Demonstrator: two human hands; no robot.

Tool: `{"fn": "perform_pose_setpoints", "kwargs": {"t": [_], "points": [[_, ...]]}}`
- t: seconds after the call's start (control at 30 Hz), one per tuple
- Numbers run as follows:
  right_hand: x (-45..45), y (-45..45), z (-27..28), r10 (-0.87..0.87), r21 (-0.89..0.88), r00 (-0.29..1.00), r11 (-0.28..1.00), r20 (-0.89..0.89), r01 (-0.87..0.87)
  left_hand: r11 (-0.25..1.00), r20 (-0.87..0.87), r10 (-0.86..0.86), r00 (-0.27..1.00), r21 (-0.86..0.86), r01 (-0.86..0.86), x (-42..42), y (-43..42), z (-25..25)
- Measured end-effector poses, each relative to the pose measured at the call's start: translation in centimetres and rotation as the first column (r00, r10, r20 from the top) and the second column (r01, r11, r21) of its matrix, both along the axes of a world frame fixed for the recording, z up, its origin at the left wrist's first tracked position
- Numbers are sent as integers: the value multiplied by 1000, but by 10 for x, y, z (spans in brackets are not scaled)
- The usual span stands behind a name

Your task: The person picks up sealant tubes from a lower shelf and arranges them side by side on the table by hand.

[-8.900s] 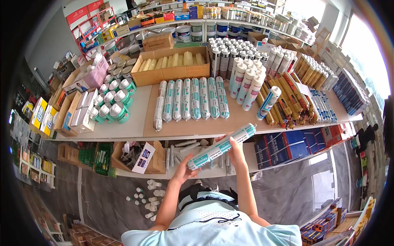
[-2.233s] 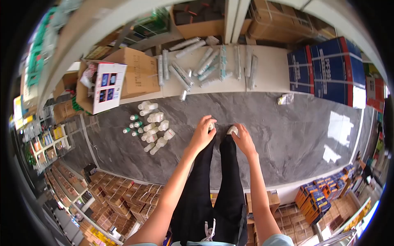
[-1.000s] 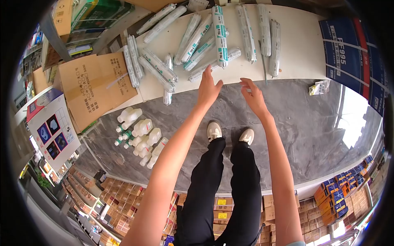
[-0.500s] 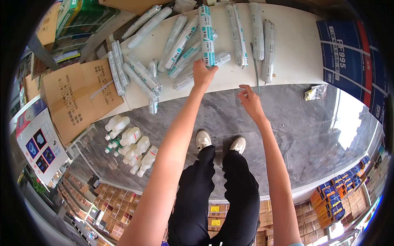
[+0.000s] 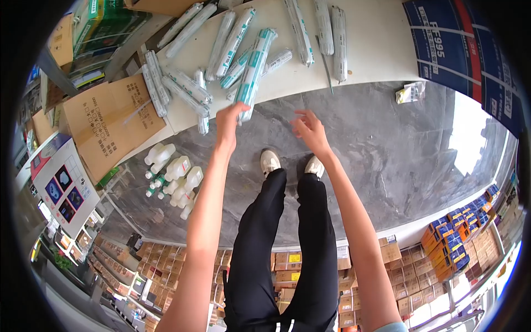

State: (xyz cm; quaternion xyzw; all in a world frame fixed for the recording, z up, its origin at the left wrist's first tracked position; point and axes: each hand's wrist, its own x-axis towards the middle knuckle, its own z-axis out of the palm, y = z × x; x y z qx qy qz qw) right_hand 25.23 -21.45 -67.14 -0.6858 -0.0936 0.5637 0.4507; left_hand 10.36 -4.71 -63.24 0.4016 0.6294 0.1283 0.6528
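Note:
A white and teal sausage-shaped sealant pack [image 5: 256,72] is gripped at its near end by my left hand [image 5: 231,120]. The pack tilts out over the front edge of the white table [image 5: 381,55]. To its right, my right hand [image 5: 308,130] hangs over the floor with fingers loosely bent and apart, holding nothing. Beneath and behind the held pack lie other sealant packs [image 5: 234,43], partly hidden by it. More packs lie at the left, and several stand in line toward the right, near a thin dark rod [image 5: 326,69].
A brown cardboard carton [image 5: 113,122] leans at the table's left end. Several white plastic bottles [image 5: 177,169] stand on the grey floor [image 5: 387,160]. A dark blue box [image 5: 442,50] sits at the right. A small packet [image 5: 410,93] lies on the floor near the table.
My left hand has drawn the sealant pack toward me and leftward, off the other packs, and tilted it. My right hand has shifted left. The view has moved slightly.

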Motion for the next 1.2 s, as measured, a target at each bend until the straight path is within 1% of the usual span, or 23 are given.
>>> {"fn": "perform_pose_setpoints", "kwargs": {"t": [0.03, 0.1, 0.27, 0.3, 0.33, 0.37, 0.4, 0.43, 0.47, 0.5, 0.53, 0.57, 0.6, 0.67, 0.7, 0.73, 0.77, 0.8, 0.83, 0.93, 0.97, 1.03, 1.2], "points": [[-1, 0, 14, -5, -8, 1000, 1000, -2, 5, 1000, -6, -19, 1000, 0, 19, -12, -13, 15], [2, 3, 40, -134, 50, 972, 988, -195, 146, 993, -13, -116, 993, -29, 115, -32, -39, 51], [2, -1, 81, -250, 58, 912, 957, -325, 283, 966, 11, -246, 969, -84, 246, -62, -92, 137], [0, -2, 89, -315, 65, 845, 923, -433, 378, 953, 19, -291, 957, -86, 291, -65, -98, 150], [-1, -5, 97, -369, 57, 760, 882, -535, 468, 916, 25, -396, 918, -65, 397, -70, -99, 164], [2, -8, 107, -326, 66, 699, 880, -636, 470, 879, 39, -477, 878, -11, 477, -71, -101, 179], [4, -7, 131, -379, 19, 656, 858, -653, 514, 831, 51, -556, 830, 49, 554, -65, -99, 198], [2, -9, 140, -463, 0, 587, 785, -664, 619, 774, 18, -632, 774, 56, 631, -66, -98, 210], [0, -11, 150, -538, -21, 508, 700, -673, 714, 773, 16, -633, 774, 62, 631, -66, -97, 222], [4, -17, 163, -533, -23, 525, 716, -664, 698, 750, 48, -661, 749, 81, 656, -63, -95, 233], [5, -23, 177, -574, -46, 500, 685, -648, 727, 726, 79, -687, 722, 103, 680, -60, -93, 245], [8, -29, 190, -585, -31, 499, 668, -639, 743, 707, 45, -705, 708, 129, 696, -55, -90, 261], [9, -34, 206, -601, -22, 493, 648, -629, 761, 700, 63, -714, 698, 78, 710, -53, -86, 275], [10, -40, 232, -671, -54, 401, 549, -624, 834, 754, 117, -657, 745, 125, 645, -52, -89, 298], [10, -42, 245, -693, -66, 358, 504, -626, 861, 747, 119, -665, 738, 141, 650, -47, -91, 311], [9, -45, 259, -710, -77, 317, 462, -628, 883, 791, 153, -611, 777, 130, 597, -44, -95, 328], [7, -51, 275, -736, -45, 331, 439, -590, 897, 833, 186, -553, 812, 120, 539, -42, -98, 343], [6, -55, 296, -767, -51, 323, 419, -555, 907, 833, 189, -554, 811, 141, 536, -43, -99, 356], [4, -58, 320, -757, -31, 334, 422, -562, 906, 847, 186, -529, 828, 175, 501, -44, -100, 368], [-3, -71, 390, -774, 187, 429, 388, -466, 902, 874, 184, -468, 864, 244, 421, -50, -105, 402], [-5, -72, 408, -756, 244, 464, 395, -462, 886, 887, 195, -449, 872, 216, 408, -54, -105, 416], [-7, -69, 448, -746, 295, 505, 412, -434, 862, 905, 228, -418, 880, 191, 380, -57, -106, 445], [-5, -63, 519, -687, 380, 546, 398, -479, 835, 885, 303, -421, 855, 343, 315, -65, -109, 517]]}}
